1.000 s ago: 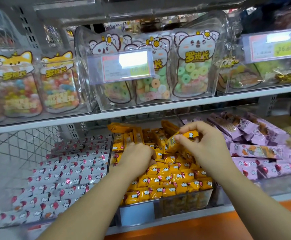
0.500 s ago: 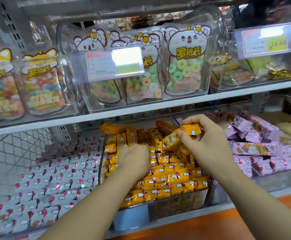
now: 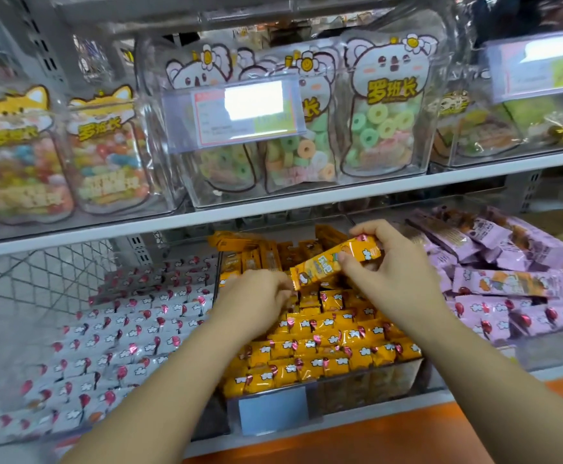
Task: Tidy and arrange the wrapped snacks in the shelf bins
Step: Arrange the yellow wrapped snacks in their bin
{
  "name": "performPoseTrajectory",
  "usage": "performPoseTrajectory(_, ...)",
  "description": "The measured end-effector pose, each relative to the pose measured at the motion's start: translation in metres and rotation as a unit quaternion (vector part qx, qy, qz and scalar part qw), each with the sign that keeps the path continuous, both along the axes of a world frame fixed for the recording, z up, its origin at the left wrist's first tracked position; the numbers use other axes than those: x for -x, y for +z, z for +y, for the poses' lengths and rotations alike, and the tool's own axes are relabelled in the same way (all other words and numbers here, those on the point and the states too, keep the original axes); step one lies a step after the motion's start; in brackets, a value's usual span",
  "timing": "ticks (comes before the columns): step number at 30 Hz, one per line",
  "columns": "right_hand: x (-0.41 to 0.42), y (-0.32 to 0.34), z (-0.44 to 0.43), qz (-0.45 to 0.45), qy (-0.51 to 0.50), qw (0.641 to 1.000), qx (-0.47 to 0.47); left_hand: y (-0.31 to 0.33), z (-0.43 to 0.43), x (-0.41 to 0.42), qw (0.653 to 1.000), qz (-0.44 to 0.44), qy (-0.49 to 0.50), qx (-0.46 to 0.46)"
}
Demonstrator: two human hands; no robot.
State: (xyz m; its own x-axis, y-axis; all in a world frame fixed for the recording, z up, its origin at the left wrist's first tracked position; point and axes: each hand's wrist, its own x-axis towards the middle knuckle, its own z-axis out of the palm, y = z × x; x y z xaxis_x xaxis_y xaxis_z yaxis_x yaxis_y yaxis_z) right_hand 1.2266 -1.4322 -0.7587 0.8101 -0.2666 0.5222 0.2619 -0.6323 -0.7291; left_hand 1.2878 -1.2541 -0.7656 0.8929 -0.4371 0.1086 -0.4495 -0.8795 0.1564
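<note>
Orange bar point(image 3: 335, 262) is pinched by fingers of the right hand point(image 3: 397, 279), tilted over the middle bin point(image 3: 357, 391); fingers of the left hand point(image 3: 253, 299) are curled by its lower end, grip can't be told.

Upper white metal shelf board point(image 3: 273, 209): clear plastic bins point(image 3: 206, 199) of bagged sweets point(image 3: 384, 128). Lower shelf board point(image 3: 340, 420): clear bins point(image 3: 357, 393) side by side, holding white-wrapped bars point(image 3: 123, 346), orange-wrapped bars point(image 3: 323, 349), purple-wrapped bars point(image 3: 507, 286).
</note>
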Motion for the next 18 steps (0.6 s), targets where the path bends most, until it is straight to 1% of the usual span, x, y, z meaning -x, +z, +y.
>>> performPoseTrajectory(2,-0.002,0.001,0.002,0.013,0.008,1.0,0.027,0.006,0.013,-0.001,0.999,-0.047,-0.001,-0.021)
performPoseTrajectory(3,-0.003,0.001,0.003,0.023,0.017,0.999,0.031,0.008,0.018,-0.001,0.998,-0.057,-0.005,-0.041)
performPoseTrajectory(6,-0.007,0.0,0.007,0.051,0.034,0.998,0.024,0.007,0.022,-0.002,0.991,-0.075,-0.029,-0.107)
performPoseTrajectory(10,-0.013,-0.003,0.009,0.062,0.025,0.998,0.006,0.0,0.014,-0.004,0.976,-0.112,-0.034,-0.184)
performPoseTrajectory(14,-0.017,-0.004,0.009,0.08,0.027,0.996,0.022,-0.006,0.014,-0.007,0.977,-0.115,-0.022,-0.176)
performPoseTrajectory(18,-0.022,-0.007,0.012,0.1,0.059,0.992,0.052,-0.004,0.015,-0.007,0.976,-0.129,-0.014,-0.173)
